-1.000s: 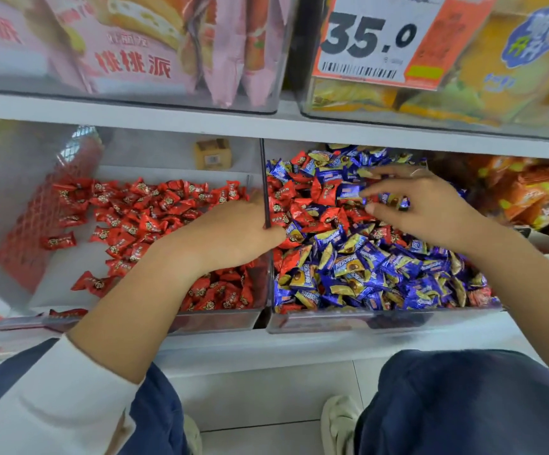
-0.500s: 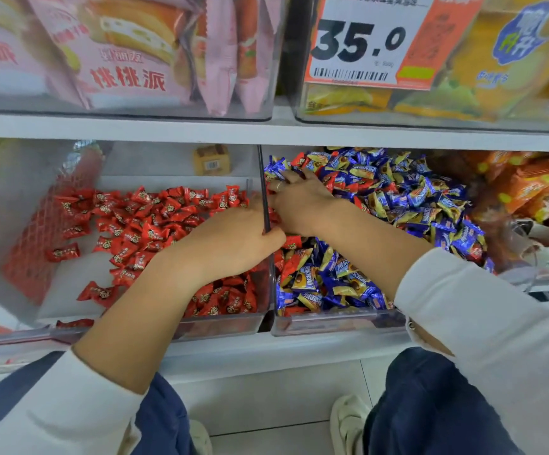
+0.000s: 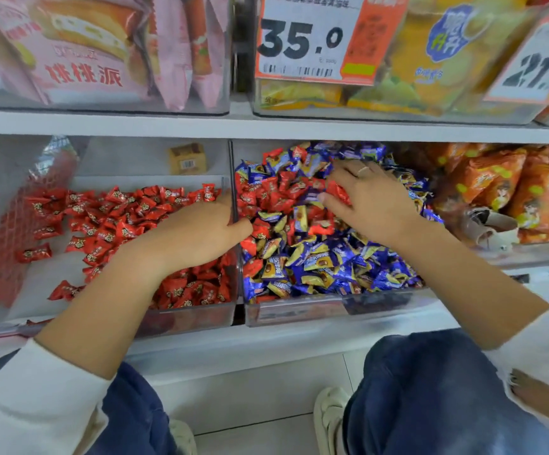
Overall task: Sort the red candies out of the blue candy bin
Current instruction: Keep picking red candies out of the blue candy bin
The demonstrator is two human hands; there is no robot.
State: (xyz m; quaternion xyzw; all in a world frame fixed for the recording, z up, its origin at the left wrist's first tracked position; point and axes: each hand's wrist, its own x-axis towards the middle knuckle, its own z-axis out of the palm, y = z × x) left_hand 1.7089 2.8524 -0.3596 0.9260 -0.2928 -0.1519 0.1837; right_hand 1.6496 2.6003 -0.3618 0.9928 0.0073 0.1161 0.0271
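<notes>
On the shelf: two clear bins
Left hand (image 3: 197, 231): gripping the divider (image 3: 232, 178)
Right hand (image 3: 370, 200): pinching one red candy (image 3: 338, 193) over the blue candy bin (image 3: 299, 311)

Above the candy shelf we see pink snack packets (image 3: 86, 57) behind a clear front, and yellow packets (image 3: 431, 60) beside them. A price tag (image 3: 302, 37) reads 35.0. Orange packets (image 3: 496, 188) fill the right-hand bin. A small yellow box (image 3: 187, 158) stands at the back.
</notes>
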